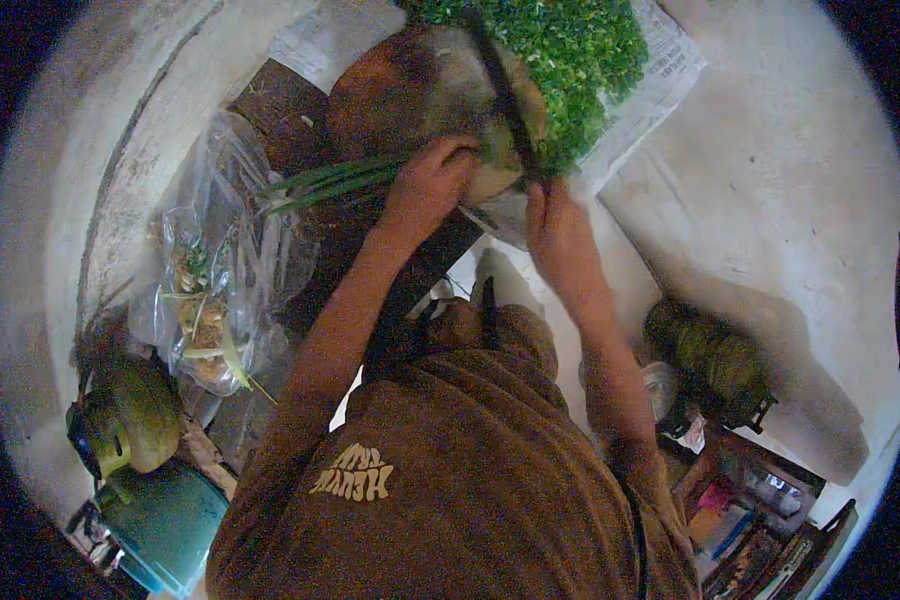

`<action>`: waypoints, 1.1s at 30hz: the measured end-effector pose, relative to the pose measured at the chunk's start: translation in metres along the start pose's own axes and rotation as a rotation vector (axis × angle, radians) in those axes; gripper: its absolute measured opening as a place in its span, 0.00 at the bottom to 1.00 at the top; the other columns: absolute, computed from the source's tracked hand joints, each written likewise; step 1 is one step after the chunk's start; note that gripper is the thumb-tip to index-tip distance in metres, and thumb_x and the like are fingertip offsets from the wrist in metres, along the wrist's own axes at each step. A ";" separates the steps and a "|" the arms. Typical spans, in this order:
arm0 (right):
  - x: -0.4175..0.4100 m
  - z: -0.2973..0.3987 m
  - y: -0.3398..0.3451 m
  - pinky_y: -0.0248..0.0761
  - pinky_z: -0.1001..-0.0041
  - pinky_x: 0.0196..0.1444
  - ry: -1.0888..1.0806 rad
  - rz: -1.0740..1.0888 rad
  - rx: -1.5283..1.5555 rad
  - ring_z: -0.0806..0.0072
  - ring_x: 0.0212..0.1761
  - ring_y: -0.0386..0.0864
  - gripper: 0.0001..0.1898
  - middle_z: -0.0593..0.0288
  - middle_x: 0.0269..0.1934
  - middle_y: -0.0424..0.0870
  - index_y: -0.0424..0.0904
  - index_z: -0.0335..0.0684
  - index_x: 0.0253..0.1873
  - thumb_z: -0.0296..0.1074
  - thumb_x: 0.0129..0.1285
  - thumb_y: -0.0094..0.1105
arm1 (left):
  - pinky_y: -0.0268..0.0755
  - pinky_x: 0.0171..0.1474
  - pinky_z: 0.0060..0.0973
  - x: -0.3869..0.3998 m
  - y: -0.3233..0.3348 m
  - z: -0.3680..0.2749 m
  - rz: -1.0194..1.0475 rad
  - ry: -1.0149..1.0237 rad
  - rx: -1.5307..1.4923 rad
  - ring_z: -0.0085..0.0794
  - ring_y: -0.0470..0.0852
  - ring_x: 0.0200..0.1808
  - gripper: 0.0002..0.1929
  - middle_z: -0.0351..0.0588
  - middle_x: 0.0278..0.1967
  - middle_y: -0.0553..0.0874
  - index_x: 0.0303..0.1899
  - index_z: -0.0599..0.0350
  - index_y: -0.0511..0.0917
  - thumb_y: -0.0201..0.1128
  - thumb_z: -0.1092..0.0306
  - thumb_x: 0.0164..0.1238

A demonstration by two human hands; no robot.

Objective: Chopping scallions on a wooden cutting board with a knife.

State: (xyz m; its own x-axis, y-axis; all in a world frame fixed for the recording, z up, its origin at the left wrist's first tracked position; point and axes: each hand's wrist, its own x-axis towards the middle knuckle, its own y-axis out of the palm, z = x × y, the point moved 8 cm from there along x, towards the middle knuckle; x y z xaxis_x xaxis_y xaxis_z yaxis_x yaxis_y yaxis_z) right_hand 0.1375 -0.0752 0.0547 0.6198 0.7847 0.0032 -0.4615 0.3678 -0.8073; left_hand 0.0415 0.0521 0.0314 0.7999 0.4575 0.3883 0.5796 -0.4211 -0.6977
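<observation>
My left hand (pixel 435 176) grips a bunch of long green onion stalks (pixel 345 182) at the near edge of a round wooden chopping block (pixel 390 90). The stalks trail off to the left. In my right hand (pixel 555 210) is the handle end of a large dark knife (pixel 501 90), whose blurred blade reaches away over the block's right part. A big heap of chopped green leaves (pixel 585 52) lies beyond and to the right of the blade, on a white printed sack (pixel 671 67).
A clear plastic bag (pixel 217 285) with scraps lies at the left. Below it are a green gourd-like object (pixel 142 412) and a teal container (pixel 165 517). At the lower right stand a dark green rounded object (pixel 709 360) and a box of mixed items (pixel 757 510).
</observation>
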 end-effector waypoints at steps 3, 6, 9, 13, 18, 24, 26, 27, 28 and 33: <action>-0.026 -0.001 0.011 0.67 0.47 0.32 0.114 0.212 -0.013 0.36 0.30 0.74 0.14 0.32 0.26 0.76 0.67 0.28 0.41 0.37 0.70 0.44 | 0.70 0.54 0.36 -0.005 -0.011 0.017 -0.081 -0.047 0.099 0.44 0.77 0.49 0.09 0.46 0.45 0.81 0.40 0.57 0.79 0.60 0.73 0.56; -0.025 -0.019 0.017 0.66 0.46 0.32 0.086 0.201 0.048 0.37 0.29 0.74 0.14 0.33 0.25 0.76 0.66 0.28 0.40 0.38 0.70 0.45 | 0.70 0.53 0.35 -0.005 -0.019 0.003 -0.185 0.102 0.357 0.42 0.78 0.47 0.09 0.44 0.45 0.81 0.39 0.57 0.80 0.61 0.73 0.55; 0.008 -0.031 0.011 0.72 0.50 0.31 -0.028 0.125 -0.048 0.40 0.28 0.77 0.20 0.35 0.26 0.78 0.69 0.28 0.41 0.45 0.70 0.42 | 0.70 0.53 0.36 -0.006 -0.020 0.007 -0.193 0.063 0.278 0.42 0.78 0.47 0.10 0.43 0.45 0.81 0.39 0.57 0.80 0.62 0.74 0.53; 0.063 -0.039 -0.017 0.73 0.51 0.31 -0.086 0.080 -0.152 0.41 0.28 0.78 0.21 0.35 0.26 0.78 0.69 0.28 0.40 0.46 0.70 0.41 | 0.70 0.53 0.36 0.000 -0.021 -0.002 -0.153 0.016 0.316 0.41 0.78 0.47 0.11 0.43 0.45 0.81 0.39 0.57 0.80 0.63 0.74 0.52; 0.045 -0.044 -0.018 0.69 0.47 0.31 -0.170 0.289 -0.051 0.40 0.27 0.76 0.17 0.36 0.24 0.76 0.67 0.28 0.40 0.42 0.70 0.43 | 0.72 0.52 0.35 -0.011 -0.017 0.008 -0.184 -0.152 0.336 0.42 0.79 0.47 0.10 0.46 0.45 0.82 0.40 0.58 0.80 0.65 0.72 0.55; 0.039 -0.052 -0.021 0.73 0.49 0.33 -0.221 0.359 -0.072 0.41 0.30 0.79 0.21 0.35 0.27 0.79 0.69 0.26 0.43 0.45 0.70 0.41 | 0.73 0.53 0.34 -0.014 -0.022 0.008 -0.247 -0.258 0.270 0.41 0.80 0.48 0.10 0.46 0.46 0.83 0.40 0.58 0.80 0.66 0.72 0.55; 0.057 -0.056 -0.024 0.73 0.49 0.33 -0.220 0.332 -0.092 0.41 0.30 0.79 0.21 0.35 0.28 0.79 0.69 0.26 0.43 0.45 0.70 0.41 | 0.73 0.53 0.33 -0.013 -0.020 0.009 -0.247 -0.234 0.294 0.41 0.80 0.47 0.09 0.46 0.46 0.83 0.39 0.58 0.81 0.66 0.72 0.55; 0.068 -0.063 -0.028 0.73 0.50 0.33 -0.194 0.269 -0.111 0.41 0.30 0.78 0.21 0.36 0.28 0.79 0.69 0.26 0.43 0.45 0.70 0.41 | 0.73 0.52 0.33 -0.010 -0.020 0.006 -0.248 -0.198 0.314 0.41 0.80 0.47 0.09 0.46 0.46 0.83 0.39 0.58 0.81 0.65 0.72 0.55; 0.075 -0.068 -0.035 0.73 0.50 0.34 -0.169 0.206 -0.128 0.40 0.30 0.78 0.21 0.36 0.28 0.79 0.70 0.26 0.42 0.45 0.70 0.42 | 0.73 0.52 0.33 -0.008 -0.019 0.005 -0.250 -0.202 0.319 0.41 0.80 0.47 0.09 0.46 0.46 0.83 0.39 0.58 0.81 0.65 0.72 0.55; 0.060 -0.066 -0.050 0.73 0.51 0.35 -0.190 0.282 -0.087 0.40 0.31 0.78 0.22 0.35 0.28 0.79 0.70 0.26 0.41 0.45 0.70 0.42 | 0.73 0.52 0.33 0.010 0.008 -0.006 -0.154 -0.132 0.261 0.42 0.80 0.46 0.06 0.46 0.46 0.82 0.38 0.58 0.81 0.63 0.72 0.58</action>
State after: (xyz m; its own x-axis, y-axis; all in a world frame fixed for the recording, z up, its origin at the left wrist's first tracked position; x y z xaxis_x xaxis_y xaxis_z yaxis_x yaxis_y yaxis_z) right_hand 0.2394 -0.0796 0.0565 0.3428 0.9311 -0.1243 -0.5371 0.0858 -0.8391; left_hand 0.0552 0.0488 0.0330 0.6687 0.6052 0.4318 0.6193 -0.1322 -0.7739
